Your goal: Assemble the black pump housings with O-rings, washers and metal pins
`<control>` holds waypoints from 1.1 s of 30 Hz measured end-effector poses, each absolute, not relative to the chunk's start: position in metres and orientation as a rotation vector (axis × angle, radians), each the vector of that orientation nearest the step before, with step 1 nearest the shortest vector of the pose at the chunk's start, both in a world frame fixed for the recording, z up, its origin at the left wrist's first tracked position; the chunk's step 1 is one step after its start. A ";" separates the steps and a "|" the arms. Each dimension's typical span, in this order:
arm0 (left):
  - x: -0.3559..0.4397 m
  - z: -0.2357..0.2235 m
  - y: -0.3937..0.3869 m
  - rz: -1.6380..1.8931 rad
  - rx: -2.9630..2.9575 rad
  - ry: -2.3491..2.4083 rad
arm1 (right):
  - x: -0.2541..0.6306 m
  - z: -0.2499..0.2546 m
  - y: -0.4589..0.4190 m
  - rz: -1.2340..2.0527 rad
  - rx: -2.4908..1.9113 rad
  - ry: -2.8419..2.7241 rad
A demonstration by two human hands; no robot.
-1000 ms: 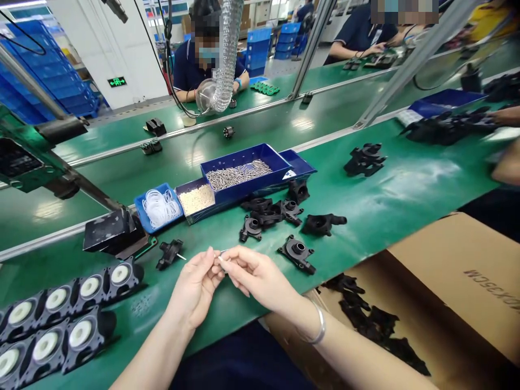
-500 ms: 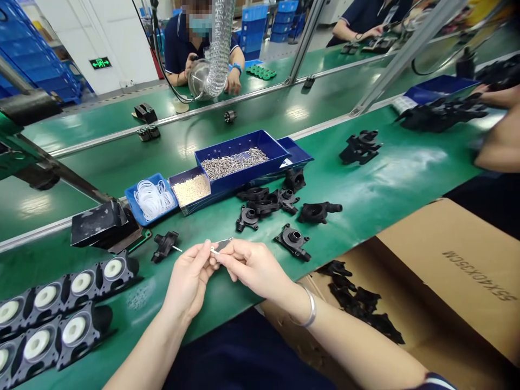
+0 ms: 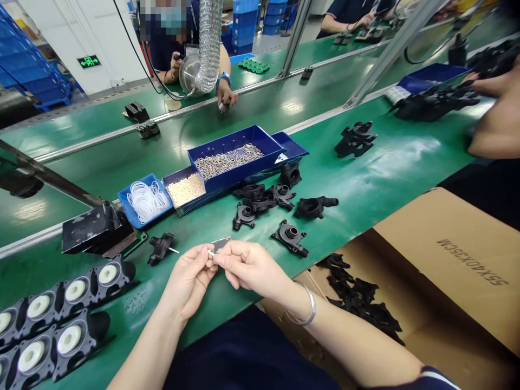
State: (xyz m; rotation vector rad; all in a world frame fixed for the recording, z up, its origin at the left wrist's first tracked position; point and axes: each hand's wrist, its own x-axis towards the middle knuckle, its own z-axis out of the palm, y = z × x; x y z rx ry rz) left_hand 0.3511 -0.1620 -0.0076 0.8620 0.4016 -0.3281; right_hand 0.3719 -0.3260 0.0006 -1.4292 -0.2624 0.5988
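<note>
While both hands have stayed together on the near side of the pin box (image 3: pixel 247 171), more of a dark flat piece (image 3: pixel 220 245) has come into view just beyond the fingertips. The left hand (image 3: pixel 192 277) pinches a small white piece (image 3: pixel 210 253) between thumb and fingers. The right hand (image 3: pixel 252 266) is closed at the other end of the same piece, thumb against fingers. Whether the dark flat piece is gripped or lies on the bench cannot be told. Compared with one second ago, neither hand has let go; this suggests that fine handling of the white piece is unfinished. Left of the pin box, the beige bits (image 3: pixel 186 189) and the white rings (image 3: pixel 147 200) sit in their trays. Nearer than the pin box and to its left, a black part with a thin white rod (image 3: pixel 161 249) rests apart from the left hand. Toward its near right lie loose black housings (image 3: pixel 291 236). Beyond the pin box, a co-worker's hand (image 3: pixel 227 97) has moved onto a small part; this appears unrelated to the pinched piece.
</note>
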 end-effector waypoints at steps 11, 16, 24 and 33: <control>0.353 -0.008 -0.155 -0.137 1.427 0.035 | 0.362 -0.009 -0.331 0.334 -1.320 -0.267; 0.410 0.002 -0.185 -0.007 2.055 -0.205 | 0.379 -0.016 -0.355 0.048 -1.194 -0.161; 0.460 -0.024 -0.250 -0.143 2.528 -0.216 | 0.385 -0.022 -0.379 -0.021 -1.221 -0.096; 0.436 -0.004 -0.171 -0.114 2.094 -0.050 | 0.386 -0.031 -0.380 0.130 -1.276 -0.110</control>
